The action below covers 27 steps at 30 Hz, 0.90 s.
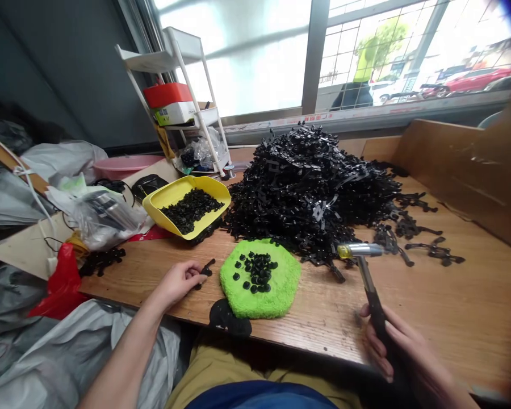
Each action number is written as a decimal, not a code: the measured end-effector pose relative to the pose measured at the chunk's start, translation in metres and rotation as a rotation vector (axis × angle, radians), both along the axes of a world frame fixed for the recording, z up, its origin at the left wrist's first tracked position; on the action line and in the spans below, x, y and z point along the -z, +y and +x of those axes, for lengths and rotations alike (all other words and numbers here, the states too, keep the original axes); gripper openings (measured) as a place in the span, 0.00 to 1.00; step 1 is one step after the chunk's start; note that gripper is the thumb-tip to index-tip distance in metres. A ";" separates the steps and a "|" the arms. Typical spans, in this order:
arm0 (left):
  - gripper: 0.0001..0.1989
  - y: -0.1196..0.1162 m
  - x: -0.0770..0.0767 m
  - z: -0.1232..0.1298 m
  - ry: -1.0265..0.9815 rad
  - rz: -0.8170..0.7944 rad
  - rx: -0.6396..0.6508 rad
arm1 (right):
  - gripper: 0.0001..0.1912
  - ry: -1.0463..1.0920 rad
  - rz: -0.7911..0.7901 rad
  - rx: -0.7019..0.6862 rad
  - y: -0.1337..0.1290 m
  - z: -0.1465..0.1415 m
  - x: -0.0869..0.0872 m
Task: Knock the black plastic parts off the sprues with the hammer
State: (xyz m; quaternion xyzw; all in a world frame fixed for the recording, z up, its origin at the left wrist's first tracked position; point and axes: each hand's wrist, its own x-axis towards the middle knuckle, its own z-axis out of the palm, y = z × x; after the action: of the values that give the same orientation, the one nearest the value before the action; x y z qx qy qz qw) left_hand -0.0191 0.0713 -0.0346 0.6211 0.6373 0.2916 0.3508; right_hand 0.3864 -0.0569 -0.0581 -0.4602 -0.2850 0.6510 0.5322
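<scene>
Left hand (176, 284) at nine o'clock of a green microfibre pad (259, 278), wrist low; fingers (195, 271) curled, pinching a black plastic strip (206, 270). Right hand (392, 352) at four o'clock, fingers (377, 352) closed around a dark-handled hammer (372, 295), its head raised at three o'clock, near a black plastic heap (306, 193). Small black pieces (259, 271) lie on the pad.

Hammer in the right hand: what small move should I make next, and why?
Probably lay the black plastic piece from your left hand on the green pad beside the small black studs, since the hammer is raised in your right hand and the pad lies just next to your left hand.
</scene>
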 end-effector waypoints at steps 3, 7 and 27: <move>0.15 -0.003 -0.004 0.002 -0.142 -0.086 0.006 | 0.20 -0.037 -0.007 0.013 -0.001 -0.001 -0.004; 0.14 -0.011 -0.007 0.011 -0.458 -0.112 -0.106 | 0.21 -0.094 -0.005 0.022 -0.001 -0.004 -0.008; 0.07 -0.019 0.005 0.076 -0.976 -0.288 -0.201 | 0.19 -0.854 0.290 -0.080 0.001 -0.012 -0.028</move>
State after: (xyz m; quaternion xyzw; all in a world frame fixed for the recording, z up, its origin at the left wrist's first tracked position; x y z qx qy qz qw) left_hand 0.0568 0.0526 -0.0395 0.2940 0.4896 0.4888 0.6595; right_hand 0.3748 -0.0559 -0.0299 -0.5969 -0.5848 0.3760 0.4004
